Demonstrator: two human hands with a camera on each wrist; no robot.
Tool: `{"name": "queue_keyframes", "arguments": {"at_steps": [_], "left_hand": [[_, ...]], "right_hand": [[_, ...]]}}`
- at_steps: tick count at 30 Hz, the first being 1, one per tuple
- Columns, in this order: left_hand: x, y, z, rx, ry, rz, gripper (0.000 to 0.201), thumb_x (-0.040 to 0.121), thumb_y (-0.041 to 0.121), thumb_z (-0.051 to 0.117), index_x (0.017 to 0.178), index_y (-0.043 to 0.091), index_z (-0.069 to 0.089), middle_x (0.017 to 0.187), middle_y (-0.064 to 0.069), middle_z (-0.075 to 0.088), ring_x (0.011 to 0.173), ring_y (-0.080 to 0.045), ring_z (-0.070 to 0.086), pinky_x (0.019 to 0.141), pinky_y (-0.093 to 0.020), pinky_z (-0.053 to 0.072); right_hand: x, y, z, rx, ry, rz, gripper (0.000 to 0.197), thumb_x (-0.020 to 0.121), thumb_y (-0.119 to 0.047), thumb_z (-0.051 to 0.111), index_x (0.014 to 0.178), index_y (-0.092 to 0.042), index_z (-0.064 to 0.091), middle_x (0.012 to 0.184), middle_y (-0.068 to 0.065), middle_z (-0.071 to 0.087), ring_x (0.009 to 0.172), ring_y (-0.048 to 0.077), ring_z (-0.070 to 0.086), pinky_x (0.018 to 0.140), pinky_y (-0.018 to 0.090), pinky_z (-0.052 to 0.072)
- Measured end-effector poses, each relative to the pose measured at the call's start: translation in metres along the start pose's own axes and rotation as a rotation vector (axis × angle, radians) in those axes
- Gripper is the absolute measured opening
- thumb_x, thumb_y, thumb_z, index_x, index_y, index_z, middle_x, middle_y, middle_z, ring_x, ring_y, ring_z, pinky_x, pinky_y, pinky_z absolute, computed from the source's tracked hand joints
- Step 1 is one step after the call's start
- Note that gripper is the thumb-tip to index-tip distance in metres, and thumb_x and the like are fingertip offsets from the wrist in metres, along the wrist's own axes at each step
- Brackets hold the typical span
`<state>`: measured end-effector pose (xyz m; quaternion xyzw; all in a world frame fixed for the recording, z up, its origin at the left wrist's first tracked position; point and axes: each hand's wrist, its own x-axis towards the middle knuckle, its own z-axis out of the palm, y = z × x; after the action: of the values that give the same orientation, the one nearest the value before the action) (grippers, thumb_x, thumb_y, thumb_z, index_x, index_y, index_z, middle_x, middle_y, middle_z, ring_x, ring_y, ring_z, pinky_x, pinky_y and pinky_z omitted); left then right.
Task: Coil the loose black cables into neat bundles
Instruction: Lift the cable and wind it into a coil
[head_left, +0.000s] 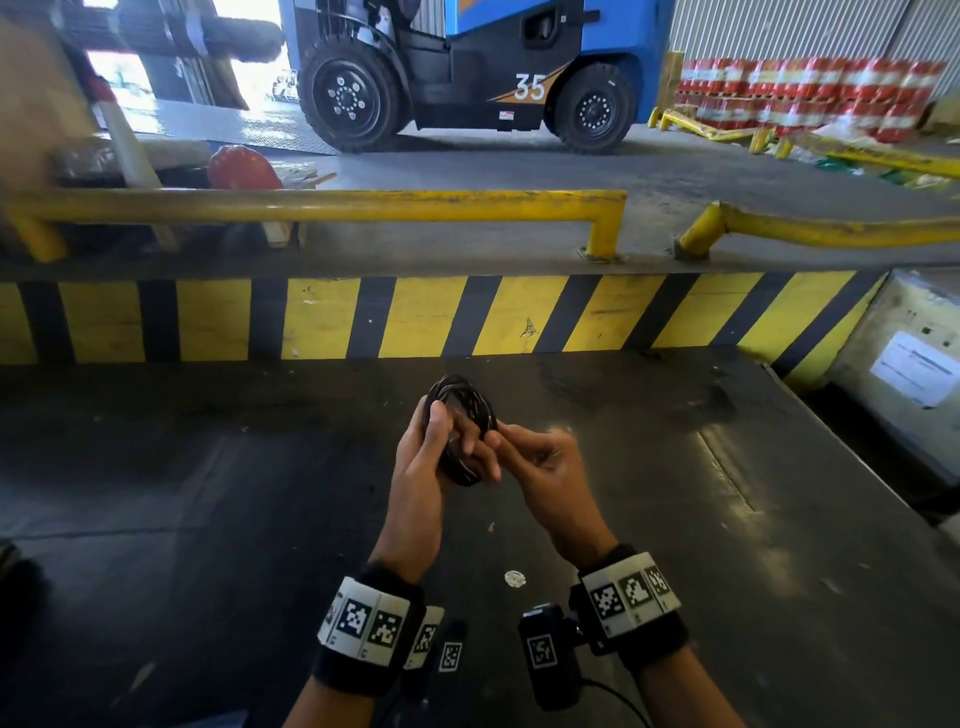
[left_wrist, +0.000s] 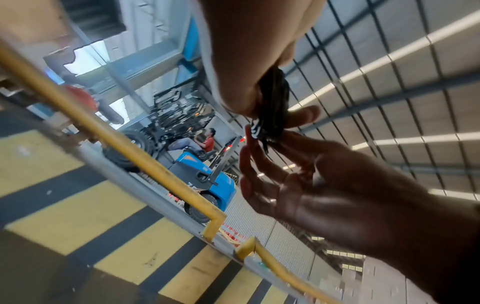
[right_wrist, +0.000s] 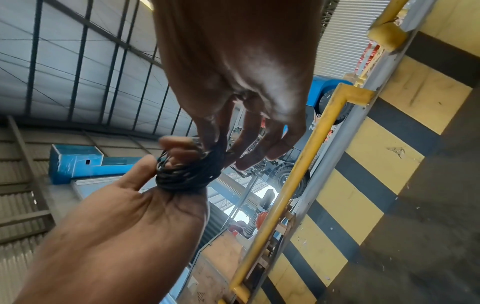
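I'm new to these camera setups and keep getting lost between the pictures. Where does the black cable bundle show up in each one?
Head: the cable bundle sits just above centre, gripped by the left hand, the right hand touching it.
Left wrist: upper middle, edge-on beneath the thumb.
Right wrist: centre-left, between both hands.
Shared landmark: the yellow rail.

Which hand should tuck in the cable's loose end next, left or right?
Right, probably. The left hand is wrapped round the black cable coil, keeping it together, while the right hand only has fingertips at the coil's edge, so it is freer to work.
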<state>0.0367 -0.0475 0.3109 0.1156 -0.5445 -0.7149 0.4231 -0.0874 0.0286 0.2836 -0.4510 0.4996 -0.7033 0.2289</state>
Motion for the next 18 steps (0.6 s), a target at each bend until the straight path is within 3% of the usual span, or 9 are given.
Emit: {"name": "queue_keyframes", "arguments": {"at_steps": [4, 6, 8, 10, 12, 16, 18], "left_hand": [[-0.006, -0.014, 0.008, 0.185, 0.128, 0.11, 0.03, 0.104, 0.033, 0.04, 0.092, 0.01, 0.055, 0.081, -0.006, 0.062, 0.077, -0.025, 0.064, 0.076, -0.04, 0.057], [-0.009, -0.02, 0.01, 0.305, 0.175, 0.172, 0.027, 0.103, 0.031, 0.04, 0.088, 0.014, 0.055, 0.081, 0.0, 0.06, 0.075, -0.011, 0.059, 0.071, -0.024, 0.053], [-0.012, -0.024, 0.009, 0.41, 0.161, 0.214, 0.032, 0.102, 0.033, 0.039, 0.085, 0.011, 0.054, 0.084, -0.009, 0.054, 0.072, -0.012, 0.051, 0.064, -0.019, 0.047], [-0.016, -0.026, 0.005, 0.46, 0.079, 0.194, 0.037, 0.1, 0.039, 0.04, 0.086, 0.008, 0.056, 0.084, -0.019, 0.052, 0.072, -0.027, 0.049, 0.063, -0.029, 0.044], [-0.019, -0.024, 0.002, 0.472, -0.034, 0.148, 0.037, 0.097, 0.042, 0.043, 0.091, 0.009, 0.059, 0.082, -0.016, 0.059, 0.071, -0.031, 0.052, 0.063, -0.035, 0.044], [-0.021, -0.022, 0.001, 0.659, -0.281, 0.129, 0.035, 0.096, 0.048, 0.051, 0.099, 0.014, 0.061, 0.076, 0.008, 0.065, 0.063, -0.005, 0.058, 0.057, -0.017, 0.047], [-0.022, -0.024, 0.002, 0.794, -0.391, 0.087, 0.038, 0.097, 0.055, 0.049, 0.1, 0.018, 0.06, 0.071, 0.005, 0.062, 0.06, -0.004, 0.058, 0.054, -0.022, 0.048]], "right_hand": [[-0.004, -0.001, 0.001, -0.013, 0.097, -0.035, 0.019, 0.096, 0.004, 0.061, 0.108, 0.011, 0.073, 0.098, 0.027, 0.075, 0.09, 0.015, 0.072, 0.08, 0.023, 0.058], [-0.008, -0.004, -0.003, 0.002, 0.146, -0.025, 0.02, 0.095, 0.005, 0.061, 0.111, 0.012, 0.071, 0.101, 0.03, 0.073, 0.089, 0.019, 0.074, 0.082, 0.026, 0.06], [-0.013, -0.008, -0.011, -0.07, 0.174, -0.037, 0.022, 0.096, 0.003, 0.061, 0.114, 0.008, 0.071, 0.1, 0.026, 0.073, 0.086, 0.017, 0.075, 0.08, 0.025, 0.06], [-0.019, -0.014, -0.022, -0.205, 0.164, -0.057, 0.022, 0.096, -0.001, 0.063, 0.116, 0.001, 0.073, 0.097, 0.018, 0.073, 0.084, 0.017, 0.074, 0.077, 0.025, 0.059], [-0.027, -0.02, -0.034, -0.334, 0.141, -0.076, 0.022, 0.095, -0.004, 0.065, 0.116, -0.002, 0.074, 0.095, 0.012, 0.072, 0.084, 0.017, 0.072, 0.075, 0.022, 0.057], [-0.044, -0.033, -0.053, -0.596, 0.007, -0.153, 0.023, 0.093, -0.004, 0.07, 0.115, -0.005, 0.076, 0.096, 0.007, 0.072, 0.081, 0.013, 0.071, 0.077, 0.019, 0.057], [-0.051, -0.035, -0.059, -0.685, -0.077, -0.175, 0.024, 0.092, -0.004, 0.071, 0.115, -0.006, 0.076, 0.098, 0.006, 0.071, 0.078, 0.009, 0.069, 0.076, 0.016, 0.055]]}}
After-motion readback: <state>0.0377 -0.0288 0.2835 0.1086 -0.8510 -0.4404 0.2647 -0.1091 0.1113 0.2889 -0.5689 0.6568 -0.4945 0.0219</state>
